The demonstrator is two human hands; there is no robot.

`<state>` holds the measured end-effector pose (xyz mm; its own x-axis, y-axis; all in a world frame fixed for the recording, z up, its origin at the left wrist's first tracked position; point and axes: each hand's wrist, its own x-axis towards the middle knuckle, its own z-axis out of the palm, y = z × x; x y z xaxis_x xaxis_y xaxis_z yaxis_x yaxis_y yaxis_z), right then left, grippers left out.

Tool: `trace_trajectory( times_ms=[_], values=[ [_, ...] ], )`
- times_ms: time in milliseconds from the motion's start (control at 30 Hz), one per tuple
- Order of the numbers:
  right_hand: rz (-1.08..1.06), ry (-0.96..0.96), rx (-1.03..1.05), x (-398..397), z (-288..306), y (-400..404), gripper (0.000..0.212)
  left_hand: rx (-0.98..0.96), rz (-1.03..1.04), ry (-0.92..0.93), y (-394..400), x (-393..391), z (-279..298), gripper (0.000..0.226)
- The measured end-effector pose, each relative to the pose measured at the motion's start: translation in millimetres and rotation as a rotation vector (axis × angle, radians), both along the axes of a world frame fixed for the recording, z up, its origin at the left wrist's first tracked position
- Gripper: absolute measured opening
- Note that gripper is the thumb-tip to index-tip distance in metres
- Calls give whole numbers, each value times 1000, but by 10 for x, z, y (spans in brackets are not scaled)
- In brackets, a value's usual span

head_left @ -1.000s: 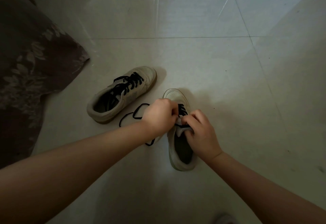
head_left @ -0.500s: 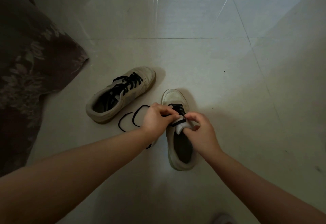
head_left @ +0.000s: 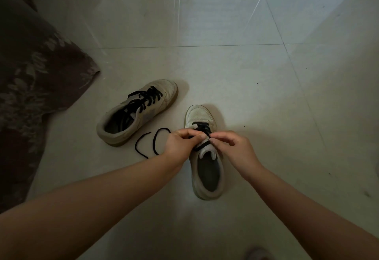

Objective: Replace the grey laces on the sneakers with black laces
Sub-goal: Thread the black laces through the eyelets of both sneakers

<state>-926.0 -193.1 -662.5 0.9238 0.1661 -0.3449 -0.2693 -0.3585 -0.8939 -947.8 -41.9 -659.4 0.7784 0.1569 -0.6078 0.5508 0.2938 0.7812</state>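
Observation:
Two beige sneakers stand on the pale floor. The left sneaker (head_left: 141, 110) is laced with black lace (head_left: 146, 97) up its front. The right sneaker (head_left: 207, 169) points away from me and carries black lace (head_left: 202, 126) only near the toe. Over its tongue, my left hand (head_left: 180, 144) pinches the black lace between thumb and fingers. My right hand (head_left: 232, 149) pinches the lace from the other side, fingertips meeting the left hand's. A loose stretch of the same lace (head_left: 146, 144) loops on the floor to the left of my left hand.
A dark brown cloth with a leaf pattern (head_left: 34, 87) covers the floor at the left. Pale glossy floor tiles (head_left: 266, 87) stretch ahead and to the right. A blurred pale object (head_left: 257, 254) shows at the bottom edge.
Both hands have drawn back toward the tongue and spread slightly, uncovering the laced eyelets near the toe. The loose lace loop on the floor has shifted a little.

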Motion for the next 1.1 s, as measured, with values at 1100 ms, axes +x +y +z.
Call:
trace_trajectory(
  times_ms=[1100],
  values=[
    [5,33,-120,-2,42,61,12,849,-480,-349,184,-20,-67,34]
  ],
)
